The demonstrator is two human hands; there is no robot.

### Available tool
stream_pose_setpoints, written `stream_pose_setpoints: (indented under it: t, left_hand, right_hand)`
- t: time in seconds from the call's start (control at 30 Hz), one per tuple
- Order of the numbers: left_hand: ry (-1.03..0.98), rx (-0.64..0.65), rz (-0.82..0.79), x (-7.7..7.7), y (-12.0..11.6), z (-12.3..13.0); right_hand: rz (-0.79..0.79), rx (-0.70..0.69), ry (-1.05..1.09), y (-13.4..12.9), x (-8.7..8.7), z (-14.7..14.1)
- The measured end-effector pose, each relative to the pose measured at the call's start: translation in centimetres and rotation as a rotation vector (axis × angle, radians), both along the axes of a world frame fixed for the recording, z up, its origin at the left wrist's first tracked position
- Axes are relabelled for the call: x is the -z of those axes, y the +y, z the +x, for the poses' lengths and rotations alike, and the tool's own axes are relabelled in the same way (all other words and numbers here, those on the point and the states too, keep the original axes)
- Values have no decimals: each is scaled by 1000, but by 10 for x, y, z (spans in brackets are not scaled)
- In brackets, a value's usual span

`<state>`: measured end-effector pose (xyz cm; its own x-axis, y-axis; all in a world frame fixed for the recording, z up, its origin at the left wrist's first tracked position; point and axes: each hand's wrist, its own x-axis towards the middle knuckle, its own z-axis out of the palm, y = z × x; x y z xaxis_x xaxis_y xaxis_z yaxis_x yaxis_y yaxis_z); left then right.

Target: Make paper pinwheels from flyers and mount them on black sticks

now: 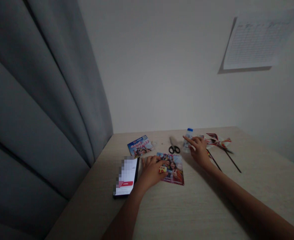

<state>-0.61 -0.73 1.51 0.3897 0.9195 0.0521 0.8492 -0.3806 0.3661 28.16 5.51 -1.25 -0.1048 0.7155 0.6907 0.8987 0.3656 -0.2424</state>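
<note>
Pale woodgrain desk [212,203], grey curtain [39,100] at 9 o'clock, printed paper sheet [252,40] on wall at 1 o'clock. Left hand [150,171] open, resting on photo flyer [174,173] at 12 o'clock; right hand [199,151] open, just beside plastic bottle [188,140], unclamped.

Scissors [174,145] between leaflet [140,146] and small bottle [188,140] on desk [177,206]

In dim room light, I watched a grey pleated curtain [37,100] hang beside a white wall [162,66] bearing a printed sheet [254,40], above a pale wood-grain desk [262,180].
</note>
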Motion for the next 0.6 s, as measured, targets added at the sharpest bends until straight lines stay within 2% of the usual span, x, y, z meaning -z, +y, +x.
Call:
stream_pose_setpoints:
  t: [0.13, 0.43, 0.6]
  left_hand:
    - [-16, -4, 11, 2, -1, 4]
    - [-42, -12, -24, 4, 3, 1]
    - [-37, -26, 4, 1, 2, 1]
  right_hand:
    - [-56, -110, 52, -17, -5, -8]
    - [-183, -85, 187, -36, -8, -48]
    - [-226, -109, 106, -40, -11, -62]
